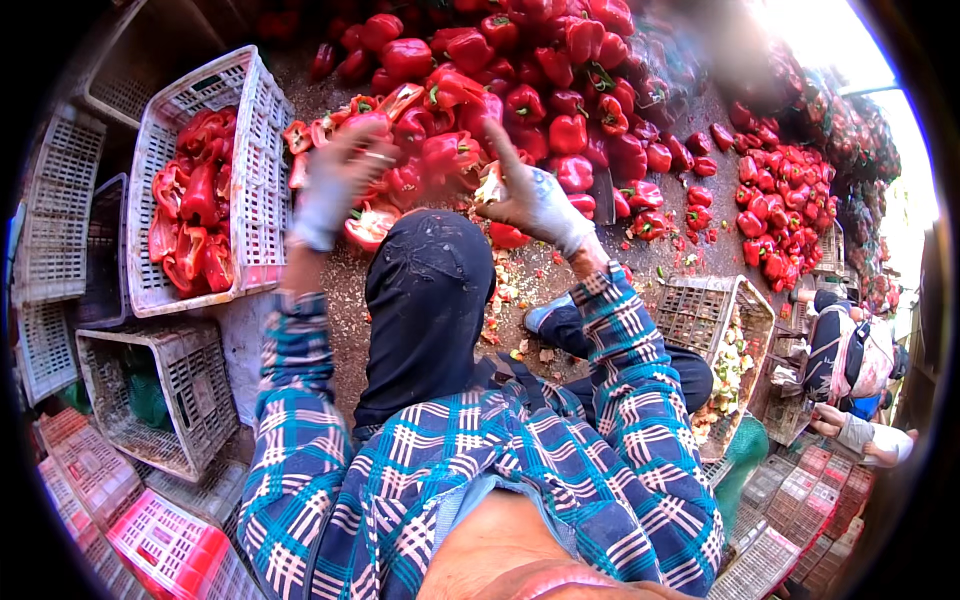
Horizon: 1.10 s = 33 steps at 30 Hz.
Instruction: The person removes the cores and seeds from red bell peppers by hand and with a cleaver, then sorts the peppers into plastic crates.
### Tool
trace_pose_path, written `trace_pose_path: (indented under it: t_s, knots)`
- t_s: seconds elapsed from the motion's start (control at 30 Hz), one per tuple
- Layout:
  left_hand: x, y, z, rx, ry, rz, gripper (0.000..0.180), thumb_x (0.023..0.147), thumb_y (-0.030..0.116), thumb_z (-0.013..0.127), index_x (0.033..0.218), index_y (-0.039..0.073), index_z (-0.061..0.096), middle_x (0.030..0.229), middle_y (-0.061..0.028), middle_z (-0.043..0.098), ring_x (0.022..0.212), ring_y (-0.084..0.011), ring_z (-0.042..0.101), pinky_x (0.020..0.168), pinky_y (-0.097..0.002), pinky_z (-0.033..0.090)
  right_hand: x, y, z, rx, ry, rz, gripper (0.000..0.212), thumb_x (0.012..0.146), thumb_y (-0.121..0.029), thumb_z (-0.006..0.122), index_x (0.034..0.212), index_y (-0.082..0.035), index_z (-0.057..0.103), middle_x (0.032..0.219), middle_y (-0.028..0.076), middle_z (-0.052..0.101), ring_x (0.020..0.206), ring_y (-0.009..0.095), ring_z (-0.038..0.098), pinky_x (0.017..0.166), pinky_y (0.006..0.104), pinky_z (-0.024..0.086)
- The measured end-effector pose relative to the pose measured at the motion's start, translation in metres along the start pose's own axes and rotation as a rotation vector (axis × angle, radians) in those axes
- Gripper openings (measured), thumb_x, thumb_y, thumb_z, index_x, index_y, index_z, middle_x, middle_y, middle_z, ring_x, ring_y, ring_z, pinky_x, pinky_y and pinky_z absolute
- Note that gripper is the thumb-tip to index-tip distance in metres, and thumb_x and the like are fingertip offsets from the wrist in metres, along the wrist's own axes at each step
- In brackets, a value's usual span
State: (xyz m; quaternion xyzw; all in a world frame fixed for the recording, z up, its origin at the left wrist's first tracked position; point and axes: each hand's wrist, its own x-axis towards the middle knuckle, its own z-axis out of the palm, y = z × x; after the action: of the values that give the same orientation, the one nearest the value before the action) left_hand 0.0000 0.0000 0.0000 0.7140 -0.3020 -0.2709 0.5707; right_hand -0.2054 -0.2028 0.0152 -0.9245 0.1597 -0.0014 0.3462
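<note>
My left hand (345, 185), in a pale glove and blurred by motion, is over cut red bell peppers (408, 182) on the floor. Its fingers look stretched toward the right, with nothing clear between them. To the right, my gloved right hand (535, 200) has its index finger raised and its thumb apart. A pale-cored pepper piece (490, 186) shows between that finger and thumb, apparently behind them. One opened pepper (371, 224) with a whitish inside lies beside my knee. Beyond both hands rises a heap of whole red bell peppers (568, 135).
At left, a white crate (262, 170) holds red pepper pieces. Below it stands a dirty crate (205, 400). A crate of pale cores (690, 310) is on my right. Farther right are another pepper heap (785, 215) and a person (850, 350). Scraps (505, 290) litter the floor.
</note>
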Motion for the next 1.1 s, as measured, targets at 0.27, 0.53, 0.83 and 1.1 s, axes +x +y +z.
trace_pose_path:
  t_s: [0.27,0.53,0.83,1.1]
  knots:
    - [0.031,-0.039,0.086,-0.257,-0.568,-0.174,0.037,0.096,0.016,0.068,0.129,0.002,0.06,0.108,-0.0039,0.071,0.093,-0.0106,0.065,0.079,-0.0274,0.053,0.013,0.006,0.031,0.228,-0.049,-0.143,0.107,0.079,-0.012,0.073,0.16,-0.015,0.004,0.105,0.031,0.067,0.099,0.044,0.068,0.084,0.0454,0.052]
    - [0.037,-0.069,0.098,-0.025,-0.595,0.065,0.035,0.081,0.01,0.069,0.115,0.003,0.063,0.101,-0.0082,0.069,0.092,-0.0174,0.065,0.082,-0.0319,0.051,0.009,0.022,0.057,0.193,-0.019,0.033,0.109,0.075,-0.012,0.076,0.159,-0.013,0.006,0.106,0.029,0.067,0.102,0.045,0.067,0.086,0.0452,0.052]
    - [0.034,-0.022,0.015,-0.142,0.033,0.054,0.015,0.089,0.008,0.073,0.101,0.008,0.065,0.087,-0.0004,0.063,0.081,-0.008,0.059,0.073,-0.0228,0.05,-0.029,0.058,0.013,0.143,0.374,0.23,0.082,0.084,-0.018,0.078,0.152,-0.011,0.032,0.087,0.008,0.07,0.08,0.017,0.068,0.073,0.0338,0.055]
    - [-0.012,-0.101,-0.256,1.409,0.727,0.015,0.042,0.087,0.026,0.069,0.127,0.015,0.062,0.122,-0.0141,0.064,0.104,-0.0312,0.066,0.086,-0.045,0.054,-0.29,0.192,-0.191,-0.742,0.918,0.824,0.084,0.089,-0.021,0.072,0.155,-0.002,0.023,0.122,0.023,0.066,0.103,0.035,0.065,0.093,0.0396,0.049]
